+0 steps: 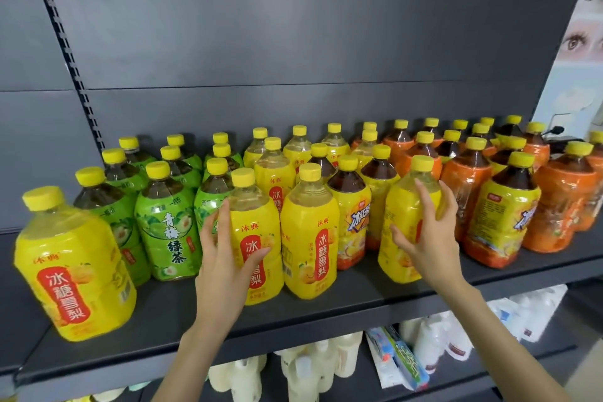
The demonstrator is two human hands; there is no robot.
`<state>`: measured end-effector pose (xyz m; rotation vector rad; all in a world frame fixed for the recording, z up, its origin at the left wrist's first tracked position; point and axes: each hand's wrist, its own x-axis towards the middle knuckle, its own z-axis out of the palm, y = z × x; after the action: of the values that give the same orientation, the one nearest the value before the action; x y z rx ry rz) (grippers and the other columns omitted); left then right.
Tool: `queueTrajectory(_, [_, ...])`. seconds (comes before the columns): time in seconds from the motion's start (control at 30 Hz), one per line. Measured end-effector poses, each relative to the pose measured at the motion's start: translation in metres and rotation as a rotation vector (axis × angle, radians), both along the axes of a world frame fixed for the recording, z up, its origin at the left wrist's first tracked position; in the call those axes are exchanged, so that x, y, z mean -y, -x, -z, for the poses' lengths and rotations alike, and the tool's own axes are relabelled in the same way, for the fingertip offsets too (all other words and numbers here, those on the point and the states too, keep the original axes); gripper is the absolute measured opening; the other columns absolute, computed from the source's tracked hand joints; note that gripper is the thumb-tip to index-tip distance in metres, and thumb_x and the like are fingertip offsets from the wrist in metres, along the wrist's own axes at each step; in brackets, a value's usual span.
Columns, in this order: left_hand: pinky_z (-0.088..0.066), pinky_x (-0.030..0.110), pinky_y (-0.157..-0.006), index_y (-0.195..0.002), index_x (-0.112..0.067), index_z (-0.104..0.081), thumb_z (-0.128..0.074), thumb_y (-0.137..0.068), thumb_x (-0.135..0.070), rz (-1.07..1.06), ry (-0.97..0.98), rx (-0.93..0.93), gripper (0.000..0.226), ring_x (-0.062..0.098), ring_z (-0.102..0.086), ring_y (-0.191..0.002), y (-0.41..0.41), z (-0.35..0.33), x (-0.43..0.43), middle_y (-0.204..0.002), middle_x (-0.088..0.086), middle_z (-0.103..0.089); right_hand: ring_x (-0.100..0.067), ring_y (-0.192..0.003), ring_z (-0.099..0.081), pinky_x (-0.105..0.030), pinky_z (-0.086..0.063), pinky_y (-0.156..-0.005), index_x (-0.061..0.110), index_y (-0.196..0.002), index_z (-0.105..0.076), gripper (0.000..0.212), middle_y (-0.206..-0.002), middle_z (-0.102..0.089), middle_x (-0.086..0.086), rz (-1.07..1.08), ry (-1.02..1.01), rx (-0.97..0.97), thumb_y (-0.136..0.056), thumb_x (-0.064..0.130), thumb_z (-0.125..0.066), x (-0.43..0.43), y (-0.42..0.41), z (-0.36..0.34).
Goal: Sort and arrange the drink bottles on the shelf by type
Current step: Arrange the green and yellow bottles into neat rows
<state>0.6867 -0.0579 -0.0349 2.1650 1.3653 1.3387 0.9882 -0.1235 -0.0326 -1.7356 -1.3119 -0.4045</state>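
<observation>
Left hand gripping red-labelled yellow bottle, right hand open, fingers spread against turned yellow bottle, shelf beneath.

White bottles below (eye poster right).

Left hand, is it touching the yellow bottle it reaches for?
Touching. The head view shows the left hand curled round the yellow bottle, its thumb lying across the red label.
</observation>
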Motion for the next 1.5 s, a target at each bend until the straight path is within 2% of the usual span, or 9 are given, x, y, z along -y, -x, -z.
queueTrajectory(0.17, [-0.044, 0.021, -0.047, -0.144, -0.047, 0.007, -0.062, -0.076, -0.053, -0.01, -0.028, -0.055, 0.097, 0.025, -0.058, -0.09, 0.005, 0.001, -0.006, -0.149, 0.005, -0.02, -0.035, -0.142, -0.015, -0.046, -0.049, -0.087, 0.029, -0.148, -0.02, 0.089, -0.154, -0.004, -0.005, -0.023, 0.011, -0.008, -0.078, 0.025, -0.076, -0.012, -0.021, 0.0])
queueTrajectory(0.3, [-0.053, 0.046, -0.072, -0.149, -0.032, 0.002, -0.064, -0.077, -0.053, -0.049, 0.045, -0.11, 0.1, 0.036, -0.042, -0.126, 0.002, -0.006, 0.001, -0.151, 0.006, -0.013, -0.04, -0.143, -0.009, -0.066, -0.022, -0.108, 0.027, -0.147, -0.021, 0.082, -0.154, -0.007, -0.017, 0.052, 0.056, 0.033, -0.081, 0.034, -0.07, -0.014, -0.019, -0.002])
queueTrajectory(0.43, [-0.049, 0.042, -0.087, -0.149, -0.014, -0.015, -0.059, -0.08, -0.051, -0.094, -0.221, -0.054, 0.09, 0.031, -0.029, -0.136, -0.013, -0.029, 0.02, -0.15, 0.01, -0.017, -0.033, -0.141, -0.017, -0.055, -0.02, -0.111, 0.021, -0.143, -0.033, 0.063, -0.15, -0.018, -0.013, -0.026, -0.136, 0.225, -0.089, 0.03, -0.064, -0.013, 0.014, -0.019])
queueTrajectory(0.57, [-0.029, 0.021, -0.1, -0.149, -0.023, -0.016, -0.053, -0.089, -0.045, 0.161, -0.282, -0.085, 0.074, 0.002, -0.022, -0.132, -0.047, -0.054, 0.024, -0.146, -0.005, -0.021, -0.015, -0.137, -0.026, -0.028, -0.032, -0.105, 0.026, -0.146, -0.03, 0.058, -0.149, -0.022, -0.001, -0.323, -0.001, 0.126, -0.094, 0.03, -0.056, -0.044, 0.037, -0.041])
queueTrajectory(0.73, [-0.034, 0.022, -0.102, -0.144, -0.035, 0.015, -0.054, -0.091, -0.043, 0.196, -0.168, -0.204, 0.087, 0.014, -0.019, -0.141, -0.079, -0.056, 0.01, -0.155, -0.004, -0.006, 0.007, -0.132, -0.021, -0.022, -0.027, -0.108, 0.03, -0.149, -0.018, 0.065, -0.154, -0.026, 0.012, -0.526, 0.145, -0.17, -0.095, 0.038, -0.052, -0.068, 0.037, -0.05])
queueTrajectory(0.93, [-0.035, 0.031, -0.106, -0.137, -0.041, 0.026, -0.059, -0.089, -0.039, 0.132, -0.123, -0.223, 0.097, 0.017, -0.017, -0.143, -0.085, -0.049, 0.007, -0.157, -0.001, -0.012, -0.007, -0.101, -0.048, -0.038, -0.04, -0.1, 0.035, -0.15, -0.002, 0.086, -0.154, -0.025, 0.007, -0.538, 0.301, -0.018, -0.087, 0.049, -0.059, -0.06, 0.027, -0.055])
queueTrajectory(1.03, [-0.033, 0.031, -0.107, -0.137, -0.042, 0.026, -0.059, -0.089, -0.037, 0.143, -0.121, -0.198, 0.098, 0.017, -0.016, -0.144, -0.085, -0.048, 0.008, -0.158, -0.001, -0.011, -0.019, -0.112, -0.048, -0.039, -0.042, -0.098, 0.037, -0.149, 0.005, 0.093, -0.147, -0.034, -0.001, -0.489, 0.307, 0.05, -0.085, 0.055, -0.059, -0.055, 0.024, -0.053])
queueTrajectory(1.2, [-0.03, 0.03, -0.108, -0.137, -0.042, 0.024, -0.062, -0.088, -0.034, 0.168, -0.11, -0.188, 0.099, 0.016, -0.015, -0.144, -0.085, -0.05, 0.006, -0.158, 0.0, -0.012, 0.004, -0.073, -0.057, -0.014, -0.048, -0.068, 0.047, -0.146, 0.007, 0.108, -0.134, -0.026, 0.008, -0.588, 0.348, -0.052, -0.078, 0.035, -0.075, -0.045, 0.015, -0.054])
queueTrajectory(1.5, [-0.027, 0.029, -0.11, -0.14, -0.039, 0.018, -0.064, -0.087, -0.029, 0.148, -0.106, -0.166, 0.098, 0.018, -0.018, -0.143, -0.09, -0.048, 0.001, -0.156, 0.002, -0.016, -0.005, -0.13, -0.03, -0.028, -0.031, -0.104, 0.048, -0.146, -0.009, 0.097, -0.137, -0.033, 0.014, -0.592, 0.24, -0.225, -0.072, 0.051, -0.071, -0.031, 0.007, -0.042])
